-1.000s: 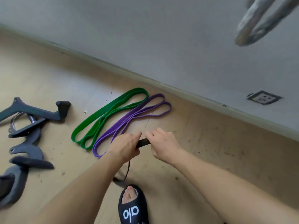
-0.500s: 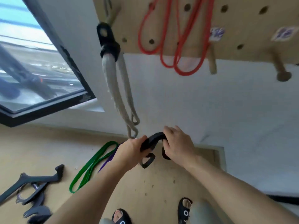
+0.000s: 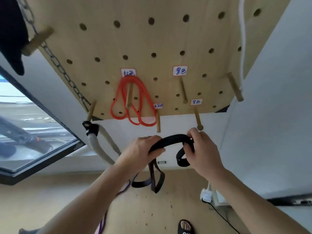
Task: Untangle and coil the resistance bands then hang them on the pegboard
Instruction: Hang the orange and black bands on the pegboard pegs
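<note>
A coiled black resistance band (image 3: 168, 141) arches between both hands, just below the wooden pegboard (image 3: 152, 41). My left hand (image 3: 140, 151) grips its left end, with loops hanging beneath. My right hand (image 3: 200, 149) grips the right end, where another loop curls down. A red band (image 3: 133, 102) hangs coiled on a labelled peg. Bare wooden pegs (image 3: 183, 90) with handwritten labels stick out near the board's lower edge, one (image 3: 197, 119) right above my right hand. A purple band (image 3: 103, 225) shows low by my left forearm.
A thick rope (image 3: 99, 147) with a black end hangs from a peg at the left, beside a metal chain (image 3: 64, 71). A window (image 3: 33, 132) fills the left side. A white power adapter (image 3: 206, 195) with cable sits by the wall. My sandalled foot (image 3: 185, 227) stands below.
I have risen from the floor with the black band and lifted it toward the pegboard. The view has swung up from the floor bands to the labelled pegs.
</note>
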Motion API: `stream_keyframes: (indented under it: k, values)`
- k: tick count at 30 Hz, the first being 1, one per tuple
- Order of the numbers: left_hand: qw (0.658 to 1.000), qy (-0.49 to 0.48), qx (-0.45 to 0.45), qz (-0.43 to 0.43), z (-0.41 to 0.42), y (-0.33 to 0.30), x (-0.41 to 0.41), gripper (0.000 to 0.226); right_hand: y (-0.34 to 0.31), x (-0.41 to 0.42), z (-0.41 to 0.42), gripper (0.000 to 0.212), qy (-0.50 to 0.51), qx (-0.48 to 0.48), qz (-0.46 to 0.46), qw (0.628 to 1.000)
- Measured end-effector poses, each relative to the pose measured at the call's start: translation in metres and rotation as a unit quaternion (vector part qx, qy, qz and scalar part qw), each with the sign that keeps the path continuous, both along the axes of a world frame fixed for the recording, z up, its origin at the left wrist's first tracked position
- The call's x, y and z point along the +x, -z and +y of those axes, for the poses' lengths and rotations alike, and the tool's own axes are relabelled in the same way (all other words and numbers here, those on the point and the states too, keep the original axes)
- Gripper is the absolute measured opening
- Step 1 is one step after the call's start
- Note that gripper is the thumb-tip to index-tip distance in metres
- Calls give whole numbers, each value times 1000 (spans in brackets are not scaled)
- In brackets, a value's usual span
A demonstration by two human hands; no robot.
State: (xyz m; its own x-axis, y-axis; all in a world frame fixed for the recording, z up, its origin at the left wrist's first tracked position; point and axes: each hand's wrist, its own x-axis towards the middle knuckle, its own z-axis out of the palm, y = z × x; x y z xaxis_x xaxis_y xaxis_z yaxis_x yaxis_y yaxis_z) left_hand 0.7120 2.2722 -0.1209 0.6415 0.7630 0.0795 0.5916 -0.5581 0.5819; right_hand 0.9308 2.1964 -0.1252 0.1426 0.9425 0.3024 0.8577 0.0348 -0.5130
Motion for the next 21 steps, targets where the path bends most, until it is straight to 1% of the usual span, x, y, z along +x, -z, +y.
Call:
stream_keyframes:
  k: [2,4,5,7,11,16,18,21]
  values:
    - [1000,11,9,1,9,-23,13,22,-14,12,2,28,0,6,3,1000]
    - [1000,16,20,-1,19,-42,24,19,-26,23,8,40,2,6,0,1000]
    - [1000,14,25,-6,23,-50,30,18,-33,28,10,41,1,11,-5,1000]
    - [1000,0,29,-13,30,-66,40,17,-46,35,16,35,2,21,-5,1000]
    - [999,-27,22,-29,42,-95,57,15,-68,45,31,31,34,39,41,998]
    - [998,-21,6,-58,56,-125,68,18,-87,55,54,24,37,82,95,991]
    - [998,-18,-1,-65,62,-134,70,19,-92,58,60,22,43,88,101,990]
    - [998,-6,-2,-65,72,-143,72,21,-94,61,72,21,50,95,85,991]
